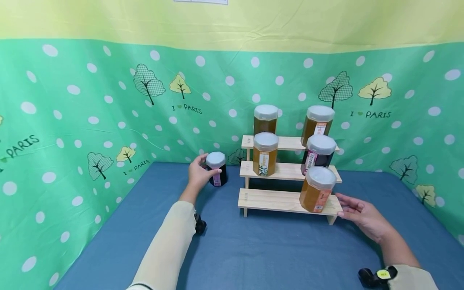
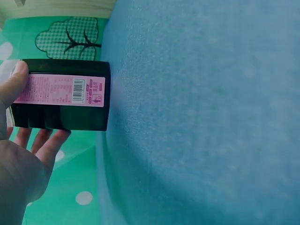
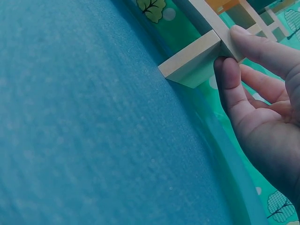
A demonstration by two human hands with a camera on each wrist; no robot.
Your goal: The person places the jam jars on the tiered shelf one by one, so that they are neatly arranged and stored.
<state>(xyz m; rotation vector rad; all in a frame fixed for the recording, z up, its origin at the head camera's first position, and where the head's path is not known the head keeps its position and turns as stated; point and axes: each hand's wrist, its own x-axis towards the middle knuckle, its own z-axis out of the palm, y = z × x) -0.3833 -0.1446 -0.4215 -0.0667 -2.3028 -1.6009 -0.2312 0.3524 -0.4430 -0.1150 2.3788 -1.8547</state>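
My left hand (image 1: pixel 198 176) grips a dark jar (image 1: pixel 222 175) with a white lid and pink label, left of the wooden stand. In the left wrist view the thumb lies over the lid edge and label side, fingers behind, and the jar's base (image 2: pixel 104 117) is right at the blue cloth. My right hand (image 1: pixel 367 220) pinches the right end of the stand's lowest step (image 1: pixel 272 200) between thumb and fingers, as the right wrist view shows. Close by on that step sits an amber jar (image 1: pixel 311 197) with an orange label, tilted in the head view.
On the middle step stand an amber jar (image 1: pixel 266 157) and a dark purple-labelled jar (image 1: pixel 319 155). Two brown jars, one at left (image 1: pixel 265 123) and one at right (image 1: pixel 319 123), occupy the top step. A blue cloth (image 1: pixel 275 257) covers the table, with a green dotted curtain (image 1: pixel 224 96) behind.
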